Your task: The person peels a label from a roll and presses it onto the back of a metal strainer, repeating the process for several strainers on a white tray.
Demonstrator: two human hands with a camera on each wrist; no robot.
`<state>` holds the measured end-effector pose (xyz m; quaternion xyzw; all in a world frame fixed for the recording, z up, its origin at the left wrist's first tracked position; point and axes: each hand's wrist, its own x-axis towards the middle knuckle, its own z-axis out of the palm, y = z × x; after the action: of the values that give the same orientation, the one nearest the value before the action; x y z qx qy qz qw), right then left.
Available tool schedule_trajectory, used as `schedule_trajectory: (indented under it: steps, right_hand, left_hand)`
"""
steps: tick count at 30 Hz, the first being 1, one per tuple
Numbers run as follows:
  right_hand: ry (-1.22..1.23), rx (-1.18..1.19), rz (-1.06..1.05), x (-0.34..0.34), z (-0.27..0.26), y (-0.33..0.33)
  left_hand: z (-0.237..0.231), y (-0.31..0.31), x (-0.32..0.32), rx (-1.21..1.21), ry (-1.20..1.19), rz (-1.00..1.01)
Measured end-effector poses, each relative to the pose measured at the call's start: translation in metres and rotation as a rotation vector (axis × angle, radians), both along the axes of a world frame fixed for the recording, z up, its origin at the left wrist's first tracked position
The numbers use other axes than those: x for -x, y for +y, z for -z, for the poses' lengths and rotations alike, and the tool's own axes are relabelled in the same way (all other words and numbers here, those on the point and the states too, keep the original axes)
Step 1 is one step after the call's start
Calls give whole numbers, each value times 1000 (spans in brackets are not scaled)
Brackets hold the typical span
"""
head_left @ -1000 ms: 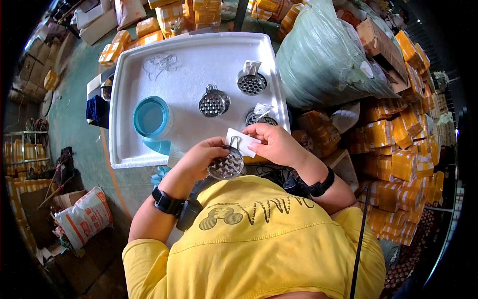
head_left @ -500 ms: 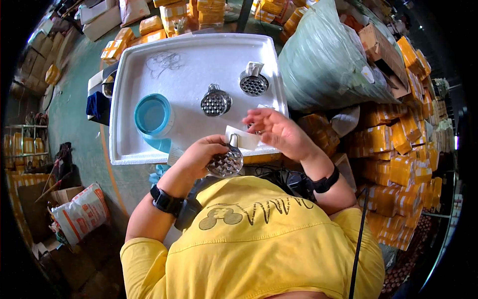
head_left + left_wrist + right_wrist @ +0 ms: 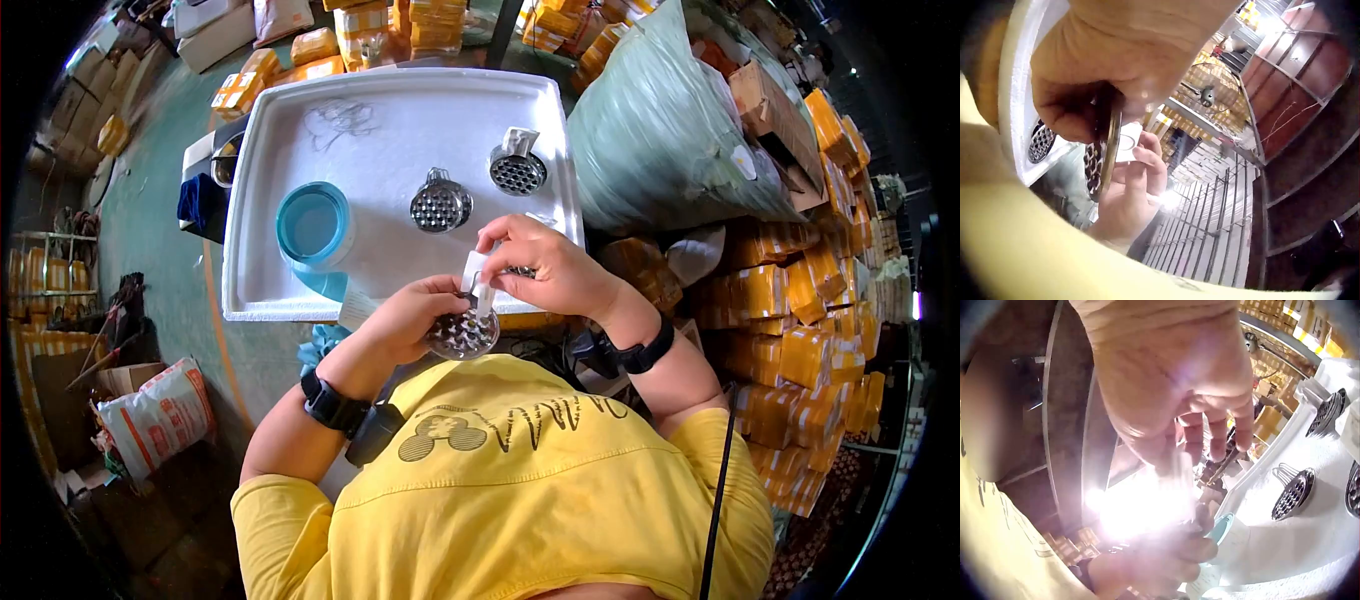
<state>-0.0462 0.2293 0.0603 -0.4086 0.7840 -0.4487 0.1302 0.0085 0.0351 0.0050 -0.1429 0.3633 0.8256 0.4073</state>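
Near the tray's front edge, my left hand [image 3: 402, 318] grips a round perforated metal disc [image 3: 463, 338] with a wire loop at its top. A white paper card [image 3: 476, 268] is folded over at that loop. My right hand [image 3: 553, 270] pinches the card between thumb and fingers. In the left wrist view the disc [image 3: 1092, 172] is seen edge-on below the left fingers, with the white card [image 3: 1127, 140] between it and the right hand [image 3: 1138, 187]. Glare washes out the held things in the right wrist view, under my right hand [image 3: 1172, 375].
The white foam tray [image 3: 390, 100] holds a stack of discs [image 3: 440, 207] in its middle and a disc with a card [image 3: 517, 170] at right. A blue tape roll [image 3: 313, 222] lies at left. A big green plastic sack [image 3: 670, 140] and taped parcels [image 3: 790, 340] crowd the right side.
My right hand let go of the card, lifted with spread fingers, then came back and pinched it. The card has gone from flat and wide to folded and narrow. My left hand keeps its grip.
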Motion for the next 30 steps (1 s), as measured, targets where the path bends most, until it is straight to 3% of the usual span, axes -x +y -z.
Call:
schedule_trajectory:
  steps: [6,12,30]
  right_hand:
    - [195,-39,169,0,13,-4]
    - [162,0,255,-5,15,-9]
    - [395,-74,286,-10,6,-22]
  left_hand:
    - [-12,2,-2,60,32,-54]
    - [-6,0,-1,181,145,-50]
    - [-1,4,1,456,378,-41]
